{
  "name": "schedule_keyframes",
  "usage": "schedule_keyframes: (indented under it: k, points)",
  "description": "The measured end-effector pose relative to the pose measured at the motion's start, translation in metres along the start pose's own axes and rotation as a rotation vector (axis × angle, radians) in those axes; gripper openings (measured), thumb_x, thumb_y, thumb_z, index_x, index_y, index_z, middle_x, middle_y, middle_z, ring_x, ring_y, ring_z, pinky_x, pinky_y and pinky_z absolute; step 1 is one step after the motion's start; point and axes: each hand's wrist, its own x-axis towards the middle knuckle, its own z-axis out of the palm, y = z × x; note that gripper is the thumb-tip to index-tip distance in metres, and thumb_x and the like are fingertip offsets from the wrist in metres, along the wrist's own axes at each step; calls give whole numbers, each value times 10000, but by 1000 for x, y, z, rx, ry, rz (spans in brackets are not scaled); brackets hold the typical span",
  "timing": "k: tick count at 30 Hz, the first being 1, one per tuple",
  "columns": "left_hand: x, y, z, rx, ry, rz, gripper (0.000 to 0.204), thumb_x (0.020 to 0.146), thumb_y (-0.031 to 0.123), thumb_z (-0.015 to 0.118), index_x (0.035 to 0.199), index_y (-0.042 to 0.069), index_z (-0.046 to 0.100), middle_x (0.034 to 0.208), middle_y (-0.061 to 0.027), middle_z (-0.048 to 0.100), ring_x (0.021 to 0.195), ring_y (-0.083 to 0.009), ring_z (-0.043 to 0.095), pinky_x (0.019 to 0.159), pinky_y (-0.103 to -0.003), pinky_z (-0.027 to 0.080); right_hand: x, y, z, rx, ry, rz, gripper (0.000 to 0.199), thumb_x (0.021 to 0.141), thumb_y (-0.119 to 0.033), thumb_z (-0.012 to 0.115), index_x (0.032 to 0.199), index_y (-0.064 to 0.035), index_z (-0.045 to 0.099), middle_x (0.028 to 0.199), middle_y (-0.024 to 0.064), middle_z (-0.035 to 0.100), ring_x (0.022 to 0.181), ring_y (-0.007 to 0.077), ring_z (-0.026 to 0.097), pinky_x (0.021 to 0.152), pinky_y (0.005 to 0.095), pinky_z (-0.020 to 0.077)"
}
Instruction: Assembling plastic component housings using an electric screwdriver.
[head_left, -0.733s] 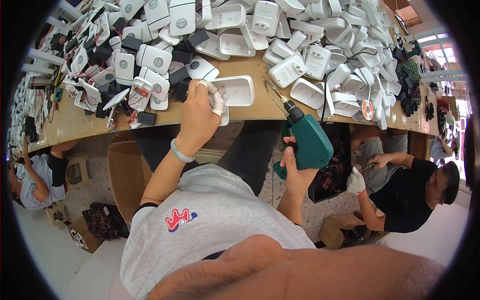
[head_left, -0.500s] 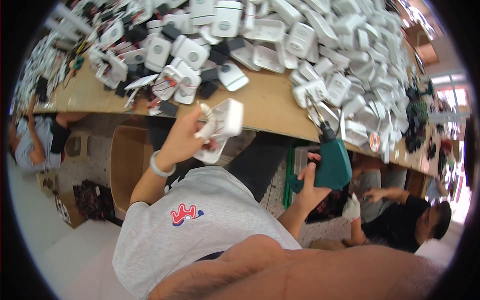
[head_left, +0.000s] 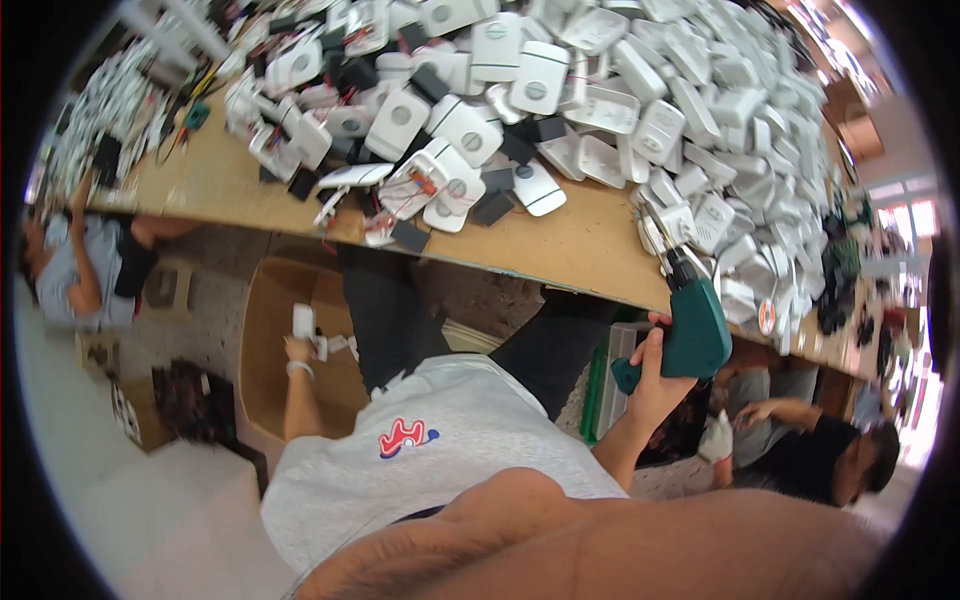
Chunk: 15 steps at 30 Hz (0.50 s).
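Observation:
My left hand (head_left: 298,350) reaches down into a cardboard box (head_left: 262,330) below the table's edge, its fingers closed on a small white plastic casing (head_left: 303,319). Beside those fingers lie more white pieces, too small to make out. In my right hand (head_left: 655,382) is a green, pistol-shaped soldering gun (head_left: 696,335), gripped by its handle. Two thin metal prongs at its tip point up over the table edge, near the heap of white casings (head_left: 700,130). White casings with red wires (head_left: 412,190) and black blocks (head_left: 492,208) lie on the table to the left.
The brown tabletop (head_left: 560,250) runs across in front of me. At the right a co-worker in a black shirt (head_left: 800,445) sits close by; another person (head_left: 80,265) works at the far left. A green-edged crate (head_left: 592,395) stands below, near my right forearm.
My left hand has moved from above the table edge, where it held an opened white casing, down into the cardboard box. My right hand still grips the soldering gun; the view has shifted.

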Motion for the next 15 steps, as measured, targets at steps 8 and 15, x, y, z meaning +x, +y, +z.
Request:
schedule_keyframes:
  k: [8,15]
  points:
    - [-41,67,95,147,-492,-261,403,843,166,575,1143,-100,621,1216,-314,597,1125,-439,596,948,-472,495,-8,-27,32,-112,90,-31,240,882,-25,675,1107,29,611,989,98,674,584,74,542,496,211,432]
    - [-75,194,4,-33,22,113,282,864,112,592,1070,-80,612,1052,-282,646,990,-442,625,853,-485,479,11,-25,15,-93,140,-61,226,886,-12,666,1099,38,609,979,100,673,594,71,546,493,209,433]
